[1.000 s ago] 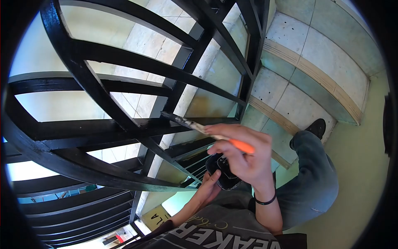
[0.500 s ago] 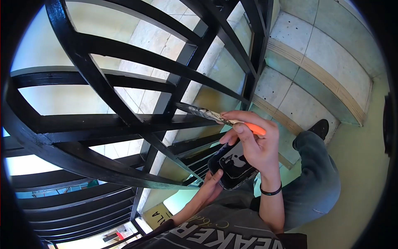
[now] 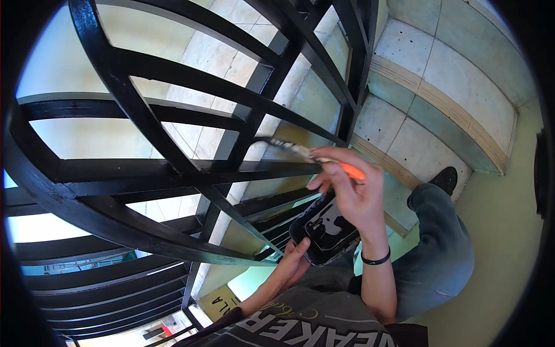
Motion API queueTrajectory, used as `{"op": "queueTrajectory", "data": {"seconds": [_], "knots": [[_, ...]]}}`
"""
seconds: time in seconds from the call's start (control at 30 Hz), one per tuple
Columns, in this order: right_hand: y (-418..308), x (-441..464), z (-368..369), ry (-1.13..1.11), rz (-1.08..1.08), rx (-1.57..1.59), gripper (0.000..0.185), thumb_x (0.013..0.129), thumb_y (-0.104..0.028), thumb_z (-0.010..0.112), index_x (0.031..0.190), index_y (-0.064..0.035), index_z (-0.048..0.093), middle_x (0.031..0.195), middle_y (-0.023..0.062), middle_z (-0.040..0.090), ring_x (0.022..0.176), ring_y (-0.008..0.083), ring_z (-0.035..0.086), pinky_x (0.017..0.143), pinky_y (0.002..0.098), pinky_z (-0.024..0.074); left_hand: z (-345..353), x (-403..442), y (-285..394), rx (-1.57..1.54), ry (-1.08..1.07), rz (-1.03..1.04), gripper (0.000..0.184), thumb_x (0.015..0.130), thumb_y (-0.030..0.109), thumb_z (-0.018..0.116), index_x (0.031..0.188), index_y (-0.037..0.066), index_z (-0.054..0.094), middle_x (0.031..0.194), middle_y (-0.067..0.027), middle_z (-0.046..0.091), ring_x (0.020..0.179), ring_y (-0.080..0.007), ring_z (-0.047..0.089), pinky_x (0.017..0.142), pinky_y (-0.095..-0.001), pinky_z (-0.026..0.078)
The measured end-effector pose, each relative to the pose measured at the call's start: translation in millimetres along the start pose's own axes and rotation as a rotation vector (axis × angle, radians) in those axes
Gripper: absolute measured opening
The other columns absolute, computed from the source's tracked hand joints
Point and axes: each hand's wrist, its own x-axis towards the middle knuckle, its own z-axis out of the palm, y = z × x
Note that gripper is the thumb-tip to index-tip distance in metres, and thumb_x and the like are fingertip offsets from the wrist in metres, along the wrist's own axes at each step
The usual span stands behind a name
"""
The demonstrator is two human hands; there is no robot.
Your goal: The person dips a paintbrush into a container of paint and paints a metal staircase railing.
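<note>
My right hand (image 3: 355,188) grips a paintbrush (image 3: 295,151) with an orange handle end and a paint-smeared shaft. The dark bristles bend against or very near an upright bar of the black metal railing (image 3: 245,136), just above a crossing bar. Below it, my left hand (image 3: 295,260) holds a black paint tray (image 3: 326,231) by its near left edge. Dark, shiny paint lies in the tray, with a paler patch showing. The left fingers under the tray are mostly hidden.
Tiled steps (image 3: 425,110) with tan edging rise to the right, dotted with dark spots. My shoe (image 3: 445,180) rests on one of them. A pale green wall (image 3: 491,231) stands at far right. More black bars (image 3: 110,295) run along the lower left.
The brush tip has shifted slightly up and right, and its bristles now bend. My right hand has moved a little left and down. The tray and left hand stay nearly still.
</note>
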Motion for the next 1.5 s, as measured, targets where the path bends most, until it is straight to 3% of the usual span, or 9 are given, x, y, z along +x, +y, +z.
{"op": "queueTrajectory", "data": {"seconds": [0.2,0.4,0.5,0.63,0.9,1.0,1.37,1.4,1.5], "knots": [[-0.1,-5.4,2.0,-0.107,-0.007,-0.028,0.022,0.1,-0.004,0.062,0.118,0.0028,0.072,0.112,0.013,0.074,0.078,0.0165,0.075,0.062,0.024,0.0549,-0.5,-1.7,-1.0,-0.033,-0.013,-0.007,0.069,0.098,0.032,0.072,0.153,0.006,0.038,0.151,-0.0083,0.051,0.139,-0.0234,0.05,0.118,-0.0436,0.039],[4.0,-6.7,12.9,0.205,-0.122,0.039,0.021,0.097,0.0,0.063,0.116,0.0025,0.073,0.106,0.0131,0.076,0.079,0.0184,0.075,0.07,0.028,0.0587,-1.3,-2.0,-1.9,-0.014,-0.001,0.005,0.069,0.098,0.032,0.073,0.152,0.007,0.038,0.15,-0.0079,0.052,0.137,-0.0227,0.052,0.118,-0.0438,0.04],[12.7,-27.5,27.1,0.05,-0.293,-0.208,0.024,0.093,0.001,0.067,0.116,0.0022,0.073,0.106,0.0153,0.076,0.08,0.0222,0.076,0.075,0.0306,0.0597,-3.2,-0.8,-3.4,-0.012,-0.017,0.001,0.068,0.098,0.032,0.072,0.152,0.007,0.039,0.149,-0.0075,0.053,0.135,-0.0217,0.053,0.117,-0.0437,0.041],[-3.9,-31.4,19.4,-0.052,-0.144,-0.158,0.027,0.089,0.0,0.072,0.115,0.001,0.074,0.104,0.016,0.076,0.08,0.0244,0.076,0.074,0.0308,0.0591,-13.5,0.5,-8.3,-0.004,-0.034,0.001,0.066,0.099,0.032,0.072,0.151,0.007,0.04,0.147,-0.0075,0.055,0.133,-0.0206,0.055,0.115,-0.0431,0.043],[9.6,-23.9,37.2,0.264,-0.246,-0.108,0.025,0.093,0.002,0.068,0.118,0.0036,0.072,0.105,0.0171,0.076,0.081,0.0194,0.077,0.073,0.0287,0.0593,-9.7,-4.2,-4.0,0.007,-0.009,0.011,0.062,0.1,0.031,0.07,0.149,0.007,0.043,0.146,-0.0072,0.057,0.132,-0.0208,0.056,0.114,-0.0428,0.044],[19.0,-39.0,33.7,0.026,-0.388,-0.353,0.028,0.104,-0.009,0.055,0.119,0.0116,0.067,0.11,0.0201,0.074,0.079,0.024,0.077,0.069,0.0294,0.0611,-19.7,-4.7,-7.4,0.002,0.01,0.004,0.058,0.1,0.031,0.07,0.147,0.007,0.046,0.143,-0.0065,0.058,0.131,-0.0205,0.057,0.114,-0.0424,0.045],[10.9,-56.3,54.9,0.092,-0.332,-0.331,0.029,0.101,-0.002,0.053,0.125,0.0081,0.066,0.105,0.0182,0.075,0.08,0.0195,0.077,0.069,0.0263,0.0591,-25.4,-13.0,3.0,0.027,-0.065,-0.022,0.063,0.099,0.033,0.071,0.149,0.007,0.043,0.142,-0.0057,0.059,0.131,-0.0203,0.057,0.112,-0.0419,0.045],[8.8,-59.8,55.4,0.207,-0.233,-0.213,0.03,0.091,0.004,0.066,0.12,0.0022,0.072,0.107,0.017,0.076,0.08,0.0213,0.077,0.07,0.0304,0.0603,-25.3,-13.7,3.6,0.03,-0.07,-0.014,0.064,0.099,0.033,0.071,0.15,0.007,0.042,0.142,-0.0056,0.058,0.132,-0.0205,0.057,0.113,-0.042,0.045],[3.0,-46.0,60.1,0.332,-0.228,-0.237,0.029,0.092,0.004,0.065,0.12,0.002,0.072,0.104,0.0175,0.076,0.08,0.0207,0.077,0.07,0.0293,0.0597,-27.3,-14.6,5.4,0.044,-0.066,-0.031,0.066,0.099,0.033,0.072,0.15,0.007,0.041,0.144,-0.0061,0.057,0.132,-0.0206,0.056,0.113,-0.0423,0.045]]}}
